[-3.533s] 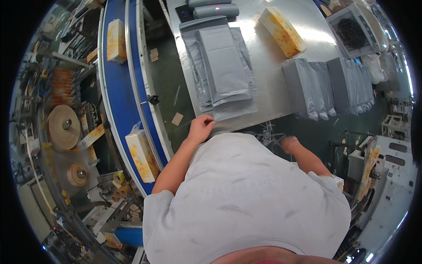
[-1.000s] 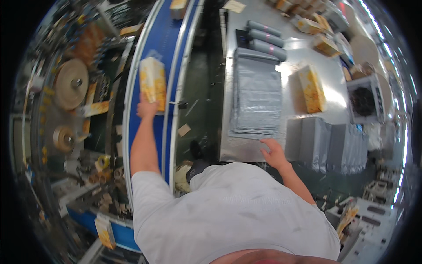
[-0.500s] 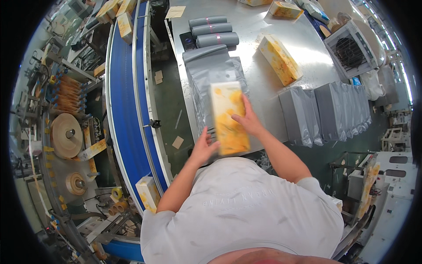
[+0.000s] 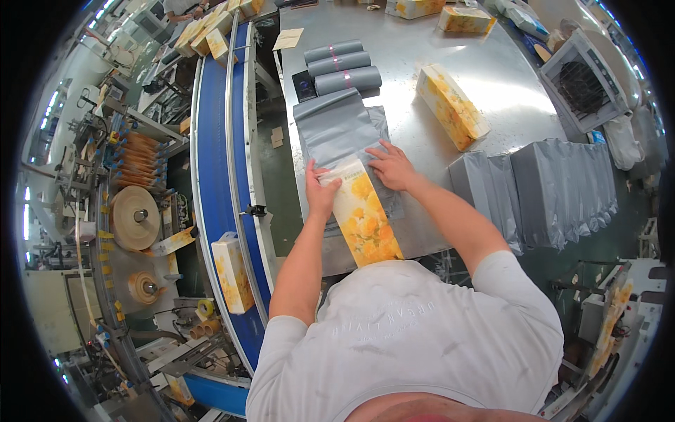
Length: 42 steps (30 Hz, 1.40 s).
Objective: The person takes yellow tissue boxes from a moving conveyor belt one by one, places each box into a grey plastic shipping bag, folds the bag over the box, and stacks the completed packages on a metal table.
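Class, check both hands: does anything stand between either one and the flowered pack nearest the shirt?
Nothing visible does. The left hand appears to touch the flowered pack at its far left corner. The right hand is over the grey bags beside the pack's far end, no object visible between.

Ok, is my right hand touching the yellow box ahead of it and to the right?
Apart. The head view shows bare table between your right hand and that box.

Pale short-sleeved T-shirt (apparently smudged)
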Available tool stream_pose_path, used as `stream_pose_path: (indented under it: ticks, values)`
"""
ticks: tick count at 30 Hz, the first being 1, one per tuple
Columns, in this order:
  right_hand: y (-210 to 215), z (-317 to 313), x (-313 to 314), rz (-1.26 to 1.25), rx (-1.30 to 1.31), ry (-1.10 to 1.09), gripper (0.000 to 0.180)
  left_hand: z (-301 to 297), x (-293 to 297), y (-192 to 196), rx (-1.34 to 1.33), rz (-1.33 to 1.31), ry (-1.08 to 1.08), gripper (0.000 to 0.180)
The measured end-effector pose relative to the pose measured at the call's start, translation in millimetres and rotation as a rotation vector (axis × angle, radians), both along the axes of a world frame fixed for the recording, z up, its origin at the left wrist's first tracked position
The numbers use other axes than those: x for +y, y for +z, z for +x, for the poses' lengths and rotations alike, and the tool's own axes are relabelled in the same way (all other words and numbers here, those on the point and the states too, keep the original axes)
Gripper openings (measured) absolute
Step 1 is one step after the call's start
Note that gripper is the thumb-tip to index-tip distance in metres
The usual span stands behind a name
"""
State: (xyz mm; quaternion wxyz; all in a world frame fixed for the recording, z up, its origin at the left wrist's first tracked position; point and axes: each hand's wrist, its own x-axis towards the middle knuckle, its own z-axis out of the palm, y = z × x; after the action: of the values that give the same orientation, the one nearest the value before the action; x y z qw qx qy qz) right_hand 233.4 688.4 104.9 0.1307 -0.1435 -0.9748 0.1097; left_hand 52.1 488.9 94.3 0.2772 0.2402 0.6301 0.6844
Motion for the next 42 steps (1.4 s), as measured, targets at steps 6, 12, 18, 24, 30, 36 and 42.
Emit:
stream_pose_path:
  ticks: [6,12,18,24,30,36,42]
  values:
    - [17,-24,12,-0.164,-0.094,0.035,0.061,-14,10,44,0.806,-0.463,-0.365,0.052]
    - [41,-4,-8,-0.141,0.108,0.245,0.064,17,40,12,0.625,-0.701,0.098,0.072]
    - [-8,31,-22,-0.714,0.514,-0.153,0.033,50,-24,-20,0.615,-0.179,-0.147,0.049]
    - [-14,-14,-4,-0.423,0.083,-0.152,0.019,-15,-1,-35,0.561,-0.300,0.113,0.049]
    - [-16,-3,-19,-0.347,-0.091,-0.333,0.020,-52,28,-11,0.561,-0.612,-0.270,0.030]
    - [-9,50,-103,-0.410,-0.494,-0.261,0.021,-8,-85,0,0.674,-0.645,-0.701,0.029]
    - [-28,106,-165,-0.707,-0.385,-0.014,0.020,13,-172,-20,0.354,-0.617,-0.688,0.024]
